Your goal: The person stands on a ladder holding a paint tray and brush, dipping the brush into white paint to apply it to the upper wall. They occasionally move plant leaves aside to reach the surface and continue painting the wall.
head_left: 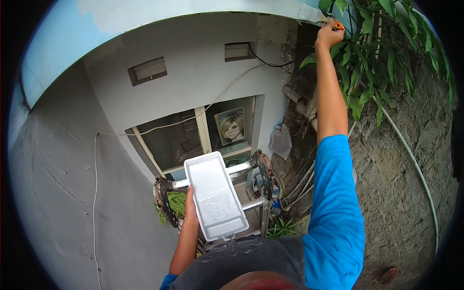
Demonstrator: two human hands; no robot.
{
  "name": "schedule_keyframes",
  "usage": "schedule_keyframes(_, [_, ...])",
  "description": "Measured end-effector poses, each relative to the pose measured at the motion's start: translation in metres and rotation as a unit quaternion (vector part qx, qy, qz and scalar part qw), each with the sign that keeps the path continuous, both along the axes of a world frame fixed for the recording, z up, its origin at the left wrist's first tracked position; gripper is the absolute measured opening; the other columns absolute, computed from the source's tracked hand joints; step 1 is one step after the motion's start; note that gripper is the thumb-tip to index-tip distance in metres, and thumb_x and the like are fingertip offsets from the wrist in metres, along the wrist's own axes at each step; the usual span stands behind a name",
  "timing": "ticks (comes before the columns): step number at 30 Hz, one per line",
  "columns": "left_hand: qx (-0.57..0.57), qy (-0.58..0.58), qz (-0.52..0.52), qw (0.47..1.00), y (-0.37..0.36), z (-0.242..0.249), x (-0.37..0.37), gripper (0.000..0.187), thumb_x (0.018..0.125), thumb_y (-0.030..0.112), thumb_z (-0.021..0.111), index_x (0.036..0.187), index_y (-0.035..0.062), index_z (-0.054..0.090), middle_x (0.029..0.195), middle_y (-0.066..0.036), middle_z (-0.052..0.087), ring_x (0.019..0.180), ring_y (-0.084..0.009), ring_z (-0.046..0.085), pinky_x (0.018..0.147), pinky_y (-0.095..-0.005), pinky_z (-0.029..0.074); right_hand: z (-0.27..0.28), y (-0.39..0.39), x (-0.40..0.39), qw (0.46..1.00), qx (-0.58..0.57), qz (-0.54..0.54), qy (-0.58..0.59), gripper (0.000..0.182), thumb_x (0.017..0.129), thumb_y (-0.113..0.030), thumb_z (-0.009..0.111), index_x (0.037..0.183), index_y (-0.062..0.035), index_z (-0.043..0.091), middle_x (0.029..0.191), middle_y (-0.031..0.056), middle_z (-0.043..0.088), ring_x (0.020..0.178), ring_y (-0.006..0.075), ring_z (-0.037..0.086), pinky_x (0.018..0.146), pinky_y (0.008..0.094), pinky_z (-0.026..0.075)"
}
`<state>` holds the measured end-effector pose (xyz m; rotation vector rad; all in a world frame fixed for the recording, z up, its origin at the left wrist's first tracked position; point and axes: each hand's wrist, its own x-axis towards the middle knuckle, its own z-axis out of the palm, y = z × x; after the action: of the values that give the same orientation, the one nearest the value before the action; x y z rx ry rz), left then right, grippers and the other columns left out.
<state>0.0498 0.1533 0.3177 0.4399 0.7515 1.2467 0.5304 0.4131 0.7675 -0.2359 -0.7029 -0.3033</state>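
Note:
High at the upper right, my right hand [329, 36] is closed around the orange handle of a paintbrush [311, 14]. Its pale bristles lie at the lower edge of the light blue and white painted beam [159, 8], close to the leaves. Low in the middle, my left hand [190, 205] grips the left side of a white paint tray [212, 188]. White paint covers the tray's inside, with a rippled patch toward the near end. Most of the left fingers are hidden beneath the tray.
A metal ladder [244, 205] with dark hinges stands under the tray. Leafy plants [360, 63] hang beside the right hand, before a rough wall [396, 169]. Behind are a window [181, 137] with a framed portrait, a loose cable [159, 126] and a grey wall [58, 164] at left.

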Motion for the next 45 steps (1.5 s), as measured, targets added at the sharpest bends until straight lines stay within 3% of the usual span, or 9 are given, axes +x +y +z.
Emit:
schedule_keyframes(3, [0.011, 0.021, 0.018, 1.0, -0.001, 0.007, 0.003, 0.066, 0.095, 0.052, 0.05, 0.137, 0.0005, 0.048, 0.128, -0.015, 0.059, 0.113, -0.0285, 0.059, 0.098, -0.0374, 0.047, 0.003, -0.02, 0.014, 0.959, -0.038, -0.28, 0.01, 0.01, 0.084, -0.002, 0.067, 0.09, 0.0027, 0.061, 0.082, 0.011, 0.065, 0.073, 0.0243, 0.065, 0.066, 0.0351, 0.053])
schedule_keyframes(9, [-0.006, -0.013, -0.006, 1.0, 0.003, -0.006, -0.002, 0.067, 0.095, 0.052, 0.048, 0.137, 0.0001, 0.048, 0.128, -0.016, 0.059, 0.113, -0.029, 0.06, 0.097, -0.0372, 0.047, -0.01, -0.007, -0.076, 0.935, 0.017, -0.328, -0.134, 0.008, 0.086, -0.006, 0.066, 0.091, 0.0001, 0.064, 0.084, 0.013, 0.065, 0.072, 0.0299, 0.063, 0.067, 0.0358, 0.05])
schedule_keyframes(15, [-0.006, -0.011, 0.0, 1.0, 0.003, -0.005, 0.0, 0.067, 0.096, 0.052, 0.047, 0.136, -0.0002, 0.048, 0.127, -0.016, 0.06, 0.111, -0.0296, 0.061, 0.097, -0.0377, 0.048, -0.024, -0.076, -0.202, 0.97, -0.041, -0.098, -0.218, 0.014, 0.093, -0.01, 0.063, 0.101, 0.0002, 0.06, 0.088, 0.006, 0.062, 0.072, 0.013, 0.061, 0.062, 0.0273, 0.053])
schedule_keyframes(19, [-0.008, -0.012, -0.008, 1.0, 0.002, 0.0, 0.001, 0.066, 0.096, 0.052, 0.047, 0.136, -0.0001, 0.048, 0.127, -0.016, 0.06, 0.111, -0.0297, 0.06, 0.097, -0.038, 0.048, -0.008, -0.055, -0.195, 0.966, -0.024, 0.214, -0.143, 0.012, 0.093, -0.008, 0.062, 0.103, -0.0009, 0.06, 0.09, 0.0062, 0.062, 0.073, 0.0135, 0.061, 0.064, 0.0264, 0.055])
schedule_keyframes(21, [-0.003, -0.022, -0.008, 1.0, 0.001, -0.001, 0.0, 0.066, 0.096, 0.052, 0.047, 0.136, 0.0001, 0.049, 0.127, -0.017, 0.06, 0.111, -0.0299, 0.061, 0.097, -0.0383, 0.048, -0.008, -0.024, -0.158, 0.964, -0.026, 0.237, -0.121, 0.013, 0.092, -0.007, 0.063, 0.102, 0.0004, 0.059, 0.089, 0.0066, 0.062, 0.077, 0.0144, 0.062, 0.065, 0.0272, 0.055])
schedule_keyframes(31, [-0.015, -0.013, 0.002, 1.0, 0.0, 0.002, 0.001, 0.065, 0.096, 0.051, 0.049, 0.136, 0.0006, 0.049, 0.126, -0.016, 0.06, 0.112, -0.0288, 0.06, 0.097, -0.0375, 0.048, -0.006, -0.018, 0.008, 0.998, -0.007, -0.052, 0.028, 0.011, 0.088, -0.003, 0.065, 0.095, 0.002, 0.058, 0.087, 0.0093, 0.064, 0.076, 0.0185, 0.065, 0.064, 0.0315, 0.058])
schedule_keyframes(33, [0.005, 0.004, 0.009, 1.0, -0.001, 0.003, 0.001, 0.064, 0.096, 0.051, 0.049, 0.136, 0.0007, 0.049, 0.127, -0.015, 0.06, 0.112, -0.0286, 0.06, 0.097, -0.0371, 0.047, -0.003, -0.026, 0.004, 0.941, -0.056, -0.333, 0.011, 0.008, 0.087, -0.005, 0.066, 0.091, 0.0017, 0.064, 0.086, 0.0116, 0.067, 0.073, 0.0261, 0.066, 0.067, 0.0358, 0.054])
schedule_keyframes(40, [0.01, 0.0, 0.014, 1.0, 0.003, -0.009, -0.003, 0.065, 0.096, 0.05, 0.05, 0.138, 0.0006, 0.047, 0.13, -0.016, 0.058, 0.114, -0.0284, 0.059, 0.098, -0.0366, 0.046, 0.001, -0.016, -0.135, 0.935, 0.014, -0.321, -0.152, 0.009, 0.089, -0.008, 0.064, 0.094, -0.0017, 0.064, 0.085, 0.0128, 0.064, 0.071, 0.0339, 0.064, 0.062, 0.0381, 0.052])
schedule_keyframes(45, [-0.002, -0.014, 0.001, 1.0, 0.007, -0.014, -0.004, 0.065, 0.096, 0.05, 0.049, 0.138, 0.0003, 0.048, 0.13, -0.016, 0.058, 0.115, -0.0285, 0.059, 0.098, -0.0371, 0.046, -0.001, -0.063, -0.261, 0.948, 0.066, -0.152, -0.273, 0.006, 0.089, -0.004, 0.063, 0.094, -0.0006, 0.061, 0.085, 0.0104, 0.063, 0.072, 0.0218, 0.065, 0.059, 0.0309, 0.054])
